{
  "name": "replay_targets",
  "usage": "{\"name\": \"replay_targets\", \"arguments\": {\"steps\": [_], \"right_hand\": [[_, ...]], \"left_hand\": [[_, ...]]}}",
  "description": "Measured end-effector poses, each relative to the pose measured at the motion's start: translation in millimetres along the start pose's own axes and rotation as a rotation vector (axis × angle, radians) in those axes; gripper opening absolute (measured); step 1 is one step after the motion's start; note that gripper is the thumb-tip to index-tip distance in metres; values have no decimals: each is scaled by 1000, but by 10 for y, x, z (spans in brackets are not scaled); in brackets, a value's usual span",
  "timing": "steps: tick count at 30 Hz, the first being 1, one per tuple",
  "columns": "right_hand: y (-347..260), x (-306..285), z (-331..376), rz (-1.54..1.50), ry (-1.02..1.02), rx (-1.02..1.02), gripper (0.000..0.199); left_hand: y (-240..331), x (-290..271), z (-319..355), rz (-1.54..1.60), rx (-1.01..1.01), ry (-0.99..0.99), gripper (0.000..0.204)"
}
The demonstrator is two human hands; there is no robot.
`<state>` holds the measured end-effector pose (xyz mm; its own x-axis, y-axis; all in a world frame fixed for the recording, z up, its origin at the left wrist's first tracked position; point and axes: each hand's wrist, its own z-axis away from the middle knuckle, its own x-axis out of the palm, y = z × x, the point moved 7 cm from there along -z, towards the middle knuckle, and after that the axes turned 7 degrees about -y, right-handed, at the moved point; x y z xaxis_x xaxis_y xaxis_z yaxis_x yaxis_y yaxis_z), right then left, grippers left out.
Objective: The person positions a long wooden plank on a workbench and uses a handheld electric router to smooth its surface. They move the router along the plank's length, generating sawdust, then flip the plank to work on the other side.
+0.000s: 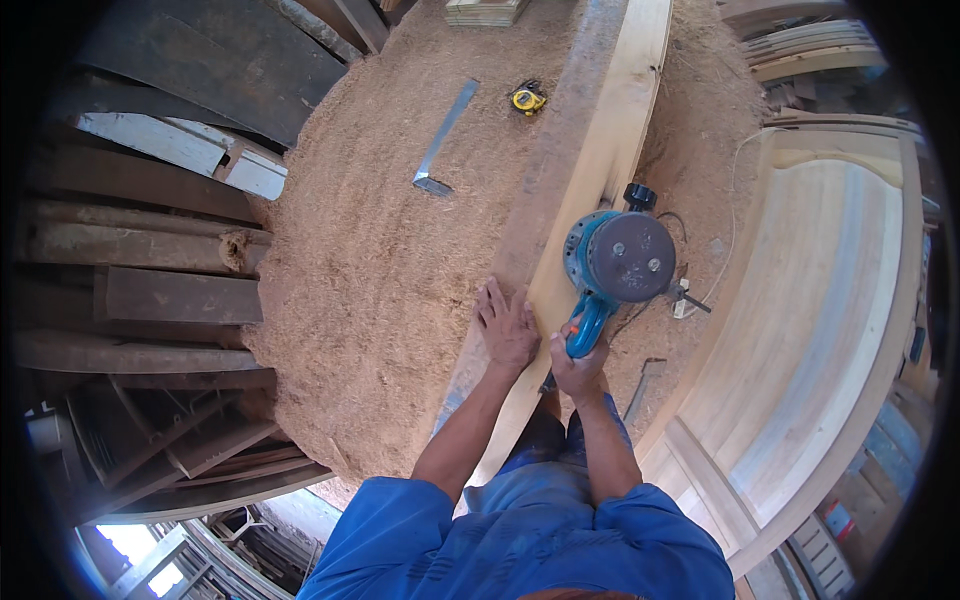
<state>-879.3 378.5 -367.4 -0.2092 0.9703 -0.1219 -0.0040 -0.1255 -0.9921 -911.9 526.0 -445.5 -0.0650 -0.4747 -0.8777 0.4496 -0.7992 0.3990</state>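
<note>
My right hand (580,362) is wrapped round the handle of a teal router (630,257) with a round dark motor top and a black knob. The router sits on a long pale wooden board (612,130); the part underneath it is hidden. Pressed flat near the board's left edge is my left hand (508,325), its fingers apart and holding nothing. The board runs away from my body to the far edge of the view, beside a greyish worn plank (555,150).
Wood shavings (370,260) cover the surface at left, where a metal try square (445,135) and a yellow tape measure (528,98) lie. A curved wooden panel (820,290) stands at right. Dark timber (180,295) is stacked at left. A pale cord (735,200) trails right of the router.
</note>
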Motion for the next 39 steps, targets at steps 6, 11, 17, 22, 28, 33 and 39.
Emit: {"name": "replay_targets", "arguments": {"steps": [6,11,17,22,28,33,39], "right_hand": [[160,-125,-400,-47,19,90,24],[137,-202,-743,-86,105,102,24],[158,-369,-1269,-4,125,40,22],[307,-647,-2123,-27,130,-42,25],[172,-998,-3366,-35,168,-67,25],[211,-1112,-3749,-81,119,-62,34],[250,-941,-2884,14,104,-61,26]], "left_hand": [[15,-7,-13,-28,-13,16,39],[39,-29,-15,-4,-23,-14,40],[18,-6,7,-3,-19,-24,42],[51,-59,-6,-14,-10,-10,42],[51,-62,-5,-54,5,25,42],[57,-83,-14,-77,8,18,42],[17,-48,-16,-61,-25,-36,42]]}}
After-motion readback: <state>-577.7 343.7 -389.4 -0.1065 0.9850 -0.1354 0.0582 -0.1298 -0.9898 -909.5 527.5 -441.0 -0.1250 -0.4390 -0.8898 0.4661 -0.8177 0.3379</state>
